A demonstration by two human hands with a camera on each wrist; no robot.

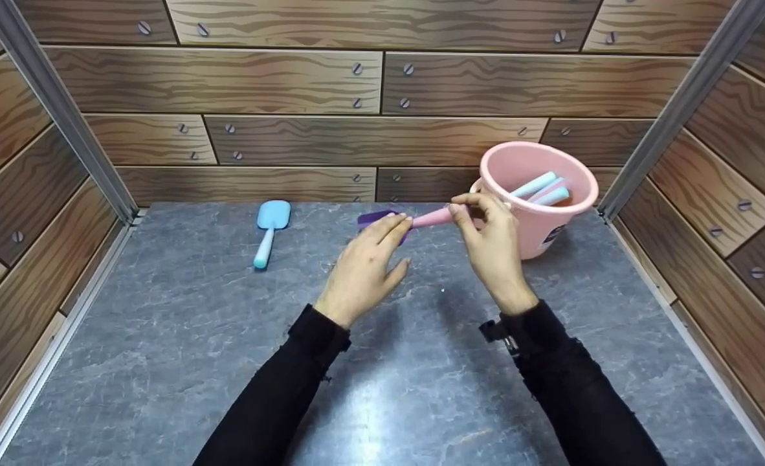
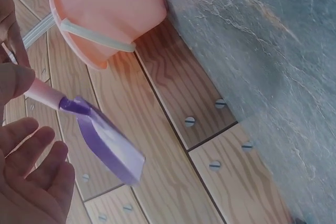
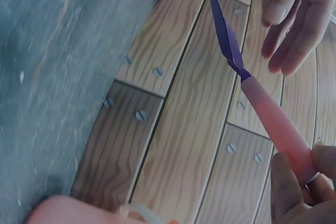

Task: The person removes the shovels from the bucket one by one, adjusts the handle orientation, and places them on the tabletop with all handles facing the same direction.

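My right hand (image 1: 494,252) pinches the handle end of a toy shovel (image 1: 433,218) between thumb and fingers. This shovel has a pink handle and a purple blade, and it is held up off the table. In the right wrist view the blade (image 3: 227,38) points away from the hand. My left hand (image 1: 364,272) is beside the blade, its fingers loosely extended and partly covering it in the head view. The left wrist view shows those fingers (image 2: 55,179) apart from the shovel, holding nothing.
A pink bucket (image 1: 528,226) stands at the back right, with several light-blue and pinkish handles (image 1: 538,184) sticking up inside. A blue toy shovel (image 1: 274,215) lies at the back left of the grey table (image 1: 182,362). Wood-patterned walls (image 1: 292,81) enclose the back and sides.
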